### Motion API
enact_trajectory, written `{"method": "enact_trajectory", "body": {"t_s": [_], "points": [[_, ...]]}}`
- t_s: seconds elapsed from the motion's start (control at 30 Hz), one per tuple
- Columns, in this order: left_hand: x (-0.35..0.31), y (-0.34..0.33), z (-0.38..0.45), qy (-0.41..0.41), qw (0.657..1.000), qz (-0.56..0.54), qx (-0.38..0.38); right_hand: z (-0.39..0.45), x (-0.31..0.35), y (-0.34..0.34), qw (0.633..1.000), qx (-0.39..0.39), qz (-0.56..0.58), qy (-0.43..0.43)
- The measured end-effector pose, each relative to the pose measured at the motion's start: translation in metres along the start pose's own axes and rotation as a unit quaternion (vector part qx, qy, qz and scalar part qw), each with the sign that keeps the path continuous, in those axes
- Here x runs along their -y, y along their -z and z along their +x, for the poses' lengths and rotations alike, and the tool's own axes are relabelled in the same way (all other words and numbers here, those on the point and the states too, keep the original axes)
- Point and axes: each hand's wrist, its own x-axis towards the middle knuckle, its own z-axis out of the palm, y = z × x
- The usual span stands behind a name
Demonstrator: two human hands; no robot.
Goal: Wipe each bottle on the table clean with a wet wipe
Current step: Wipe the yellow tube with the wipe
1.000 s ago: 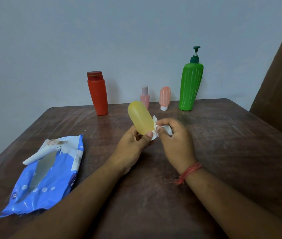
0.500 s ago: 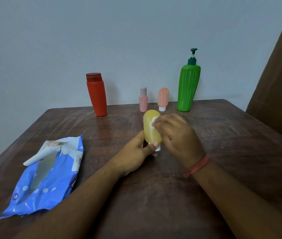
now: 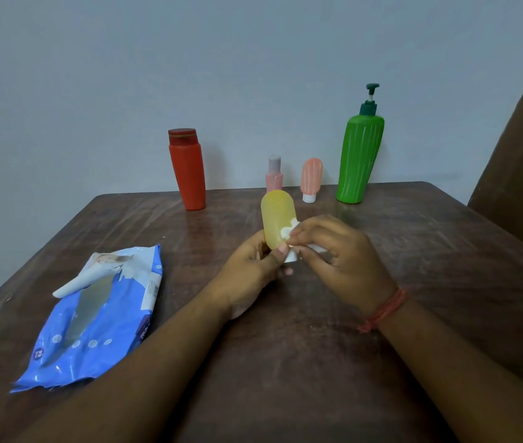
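Observation:
My left hand (image 3: 250,270) grips the lower end of a small yellow bottle (image 3: 277,215), held cap down and nearly upright above the table's middle. My right hand (image 3: 333,254) pinches a white wet wipe (image 3: 289,233) against the bottle's right lower side. At the back of the table stand a red bottle (image 3: 188,171), a small pink bottle (image 3: 274,175), a peach tube bottle (image 3: 310,179) on its white cap, and a tall green pump bottle (image 3: 360,155).
A blue wet-wipe pack (image 3: 94,318) with its flap peeled open lies on the left of the brown wooden table (image 3: 317,362). A pale wall runs behind the bottles. A brown panel (image 3: 522,174) stands at the right.
The yellow bottle went from tilted left to nearly upright. My right hand slid the wipe up over the bottle's front, then back down to its lower right side.

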Motion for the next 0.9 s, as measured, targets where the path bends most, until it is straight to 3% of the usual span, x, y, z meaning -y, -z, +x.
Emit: {"method": "enact_trajectory", "body": {"t_s": [0.07,0.27,0.4,0.53,0.7,0.9], "points": [[0.001,0.000,-0.001,0.005,1.000,0.014,0.011,-0.001,0.000,-0.002,1.000,-0.015,-0.009,-0.008],[0.005,-0.010,-0.003,-0.046,0.950,0.303,0.063,0.003,-0.008,0.005,0.981,-0.165,-0.055,-0.085],[0.004,-0.009,-0.003,-0.064,0.949,0.305,0.042,0.002,-0.005,0.001,0.992,-0.028,-0.105,0.068],[0.004,-0.009,-0.002,-0.058,0.936,0.346,0.029,0.014,-0.011,0.008,0.990,-0.062,-0.126,0.018],[0.003,-0.007,-0.001,-0.068,0.948,0.309,0.015,0.007,0.000,0.003,0.988,0.097,-0.091,0.081],[0.003,-0.006,-0.002,-0.048,0.968,0.246,0.002,0.007,0.004,0.013,0.988,0.135,-0.063,0.044]]}}
